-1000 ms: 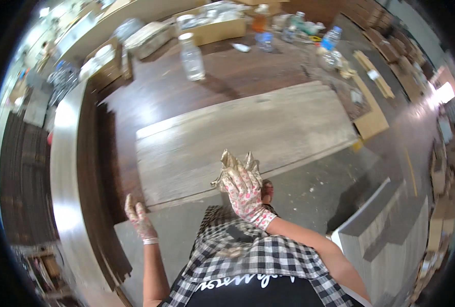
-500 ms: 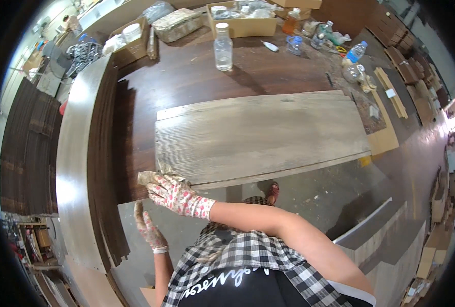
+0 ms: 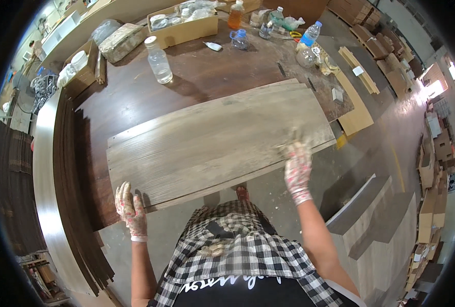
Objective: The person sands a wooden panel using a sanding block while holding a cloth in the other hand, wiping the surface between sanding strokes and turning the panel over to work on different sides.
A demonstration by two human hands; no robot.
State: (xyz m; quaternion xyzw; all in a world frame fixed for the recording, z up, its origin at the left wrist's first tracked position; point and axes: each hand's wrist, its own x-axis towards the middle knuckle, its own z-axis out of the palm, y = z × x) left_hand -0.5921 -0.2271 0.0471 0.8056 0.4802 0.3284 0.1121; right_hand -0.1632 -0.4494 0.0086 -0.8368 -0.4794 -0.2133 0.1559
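A grey-brown wood-grain board (image 3: 212, 143) lies on the dark table, with another board's edge showing under its front side. My right hand (image 3: 298, 168), in a white glove with red spots, presses a crumpled rag (image 3: 292, 139) on the board near its right end. Motion smears that hand's fingertips and the rag. At the board's front left corner is my left hand (image 3: 131, 209), gloved the same way, its fingers stretched out and nothing in them. I cannot tell whether it touches the board's edge.
Beyond the board stands a clear bottle (image 3: 159, 61) of liquid. A cardboard box (image 3: 186, 35) of jars sits farther back, near an orange bottle (image 3: 235, 14). Stacked dark panels (image 3: 71, 194) line the left side. Wood-grain panels (image 3: 376, 230) lie at the lower right.
My right hand has swept the rag from the board's left end to its right end. My left hand has come up to the front left corner. The view has shifted and tilted.
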